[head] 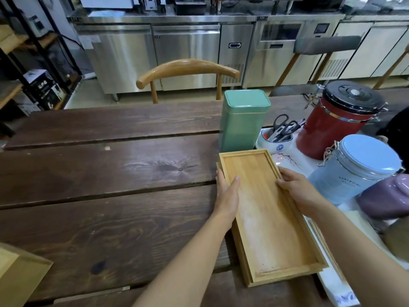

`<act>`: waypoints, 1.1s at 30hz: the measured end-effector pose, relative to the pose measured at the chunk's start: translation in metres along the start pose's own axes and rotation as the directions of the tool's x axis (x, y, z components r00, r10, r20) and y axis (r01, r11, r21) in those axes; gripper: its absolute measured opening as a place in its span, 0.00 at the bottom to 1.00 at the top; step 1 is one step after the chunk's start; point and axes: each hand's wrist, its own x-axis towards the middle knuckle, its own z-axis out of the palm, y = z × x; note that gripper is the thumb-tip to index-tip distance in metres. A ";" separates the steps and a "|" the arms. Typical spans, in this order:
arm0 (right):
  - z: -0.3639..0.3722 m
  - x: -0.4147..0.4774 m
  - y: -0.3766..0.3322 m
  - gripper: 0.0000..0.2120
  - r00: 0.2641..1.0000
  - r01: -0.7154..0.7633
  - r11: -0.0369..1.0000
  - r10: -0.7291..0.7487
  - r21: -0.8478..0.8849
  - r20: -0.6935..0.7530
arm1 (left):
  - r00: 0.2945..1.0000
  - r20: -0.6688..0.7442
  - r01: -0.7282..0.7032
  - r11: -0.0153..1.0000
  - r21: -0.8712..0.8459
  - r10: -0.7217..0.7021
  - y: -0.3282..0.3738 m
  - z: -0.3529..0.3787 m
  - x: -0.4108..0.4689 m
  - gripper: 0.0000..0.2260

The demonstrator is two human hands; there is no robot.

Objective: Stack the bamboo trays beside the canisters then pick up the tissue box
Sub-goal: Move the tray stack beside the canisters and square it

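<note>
A long bamboo tray [267, 209] lies on top of another bamboo tray whose edge shows beneath it, on the dark wooden table [106, 173], in front of the green tin canister [242, 120]. My left hand [226, 193] grips the top tray's left rim, thumb inside. My right hand [298, 189] holds its right rim. A red canister [336, 122] and a pale blue canister [356, 171] stand to the right. A light wooden box corner [20, 273], perhaps the tissue box, sits at the bottom left.
A white ceramic holder with scissors [277, 135] stands between the green and red canisters on a white mat [332, 282]. A purple object [387, 196] lies at the right edge. A wooden chair [188, 72] stands behind the table, with steel counters beyond.
</note>
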 end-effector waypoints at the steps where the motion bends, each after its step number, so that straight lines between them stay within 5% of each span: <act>1: 0.000 0.001 0.001 0.23 1.000 0.001 1.000 -0.001 0.002 0.003 | 1.000 -0.003 -0.001 1.000 0.001 0.001 -0.001 0.000 0.000 0.28; 15: 0.003 -0.002 -0.002 0.21 1.000 0.005 1.000 -0.005 -0.001 0.028 | 0.999 -0.040 -0.018 0.999 -0.034 0.017 -0.007 0.000 -0.001 0.28; 20: 0.003 -0.008 -0.005 0.13 1.000 0.003 1.000 -0.002 -0.029 0.019 | 1.000 -0.029 -0.005 1.000 0.003 0.005 -0.008 -0.004 -0.008 0.28; 27: 0.009 -0.028 -0.018 0.21 0.988 0.051 0.911 -0.106 -0.410 -0.111 | 1.000 0.022 -0.004 0.997 0.083 0.002 -0.006 -0.038 -0.031 0.30; 33: 0.043 -0.051 -0.051 0.17 0.939 0.109 0.620 -0.321 -0.777 -0.125 | 0.991 -0.044 -0.094 0.898 0.430 0.125 0.014 -0.118 -0.060 0.30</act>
